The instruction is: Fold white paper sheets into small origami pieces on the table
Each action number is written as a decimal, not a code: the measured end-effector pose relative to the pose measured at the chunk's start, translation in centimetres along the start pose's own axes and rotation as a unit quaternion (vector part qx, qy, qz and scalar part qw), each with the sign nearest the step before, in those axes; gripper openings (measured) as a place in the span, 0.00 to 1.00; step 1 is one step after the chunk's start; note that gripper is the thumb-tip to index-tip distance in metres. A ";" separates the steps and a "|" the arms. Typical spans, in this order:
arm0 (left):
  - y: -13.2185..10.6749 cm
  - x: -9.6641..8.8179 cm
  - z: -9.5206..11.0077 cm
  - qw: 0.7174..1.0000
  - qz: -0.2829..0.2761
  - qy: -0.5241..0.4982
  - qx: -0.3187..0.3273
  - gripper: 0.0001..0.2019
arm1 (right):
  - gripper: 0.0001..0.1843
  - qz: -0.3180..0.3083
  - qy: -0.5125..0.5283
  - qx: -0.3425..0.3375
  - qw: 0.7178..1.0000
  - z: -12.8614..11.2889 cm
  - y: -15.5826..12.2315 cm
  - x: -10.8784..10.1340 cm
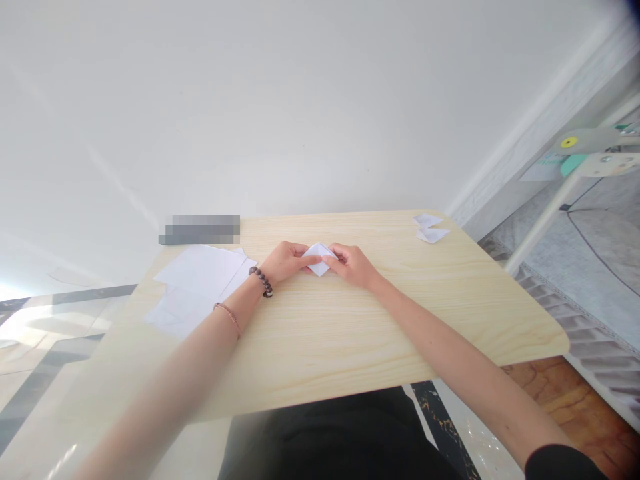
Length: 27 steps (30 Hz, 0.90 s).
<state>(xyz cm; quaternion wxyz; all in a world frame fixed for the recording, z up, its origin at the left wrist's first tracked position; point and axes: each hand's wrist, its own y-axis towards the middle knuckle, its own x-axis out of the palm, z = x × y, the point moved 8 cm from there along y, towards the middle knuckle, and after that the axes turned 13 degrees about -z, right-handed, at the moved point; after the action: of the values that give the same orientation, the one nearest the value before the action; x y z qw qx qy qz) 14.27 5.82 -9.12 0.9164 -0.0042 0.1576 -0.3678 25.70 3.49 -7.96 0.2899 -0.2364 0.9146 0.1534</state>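
Observation:
Between my two hands is a small piece of folded white paper [319, 265], diamond-shaped with a crease down its middle. My left hand [289, 261] pinches its left side, thumb lying across the front. On the right side, my right hand [353, 263] grips it the same way, with the thumb near the centre crease. The fingers behind the paper are partly hidden. The paper is held just over or on the light wooden table [325, 340]; I cannot tell whether it touches.
Loose white sheets [200, 273] overlap at the table's left, beside my left forearm. Two folded paper pieces [433, 235] lie at the far right. A blurred-out dark object [203, 230] sits at the back left. A wall rises behind; a white metal frame [550, 220] stands to the right.

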 end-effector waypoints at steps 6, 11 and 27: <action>0.0 -0.2 0.0 1.000 -0.004 0.005 -0.003 0.18 | 0.14 -0.010 0.028 0.000 1.000 0.0 0.0 -0.1; 0.0 0.0 0.2 0.999 -0.035 -0.022 0.033 0.16 | 0.15 -0.056 0.071 -0.005 0.996 -0.3 0.0 0.2; -0.1 0.4 0.7 0.999 -0.031 0.035 0.007 0.16 | 0.10 -0.048 0.109 0.005 0.993 0.1 -0.1 0.2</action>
<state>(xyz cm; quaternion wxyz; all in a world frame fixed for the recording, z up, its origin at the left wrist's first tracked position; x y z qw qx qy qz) 14.74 5.40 -8.56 0.8984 0.0104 0.1864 -0.3975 25.62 3.38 -8.20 0.1968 -0.2939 0.9292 0.1075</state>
